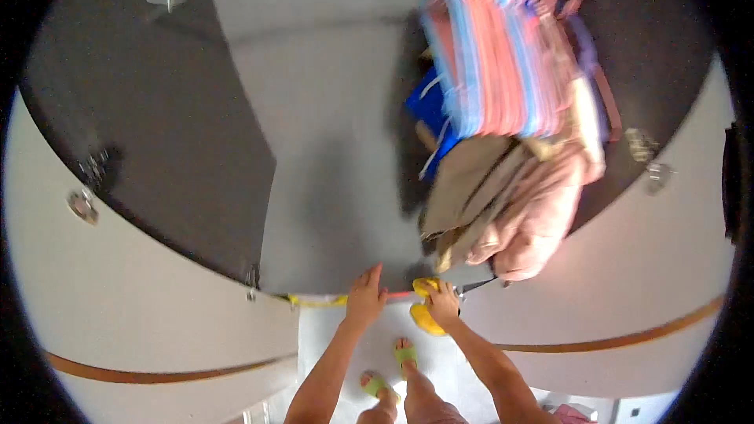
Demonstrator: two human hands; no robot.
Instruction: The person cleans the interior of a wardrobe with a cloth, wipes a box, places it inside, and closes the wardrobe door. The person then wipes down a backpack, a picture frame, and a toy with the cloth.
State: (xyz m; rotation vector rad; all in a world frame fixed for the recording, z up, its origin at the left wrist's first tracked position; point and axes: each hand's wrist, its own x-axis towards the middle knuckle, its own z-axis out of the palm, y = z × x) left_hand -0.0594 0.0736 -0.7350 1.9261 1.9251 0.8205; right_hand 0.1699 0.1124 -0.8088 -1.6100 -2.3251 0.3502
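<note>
My left hand (pixel 366 297) is over the near edge of the dark grey surface (pixel 314 188), fingers stretched out, with nothing in it. To its right, my right hand (pixel 441 302) is closed around a soft-looking bright yellow thing (pixel 428 320), which shows above and below the fingers; its kind I cannot make out. A heap of fabric lies beyond my right hand: a striped pink and blue cloth (pixel 503 71) on top, a brown cloth (pixel 471 180) and a pale pink cloth (pixel 542 224) nearer me.
Part of a blue item (pixel 428 114) with white cords sticks out from under the heap. White curved panels with a brown strip (pixel 157 375) flank the near edge on both sides. Metal fittings (pixel 82 206) sit near the rim. My feet in green sandals (pixel 405 353) stand below.
</note>
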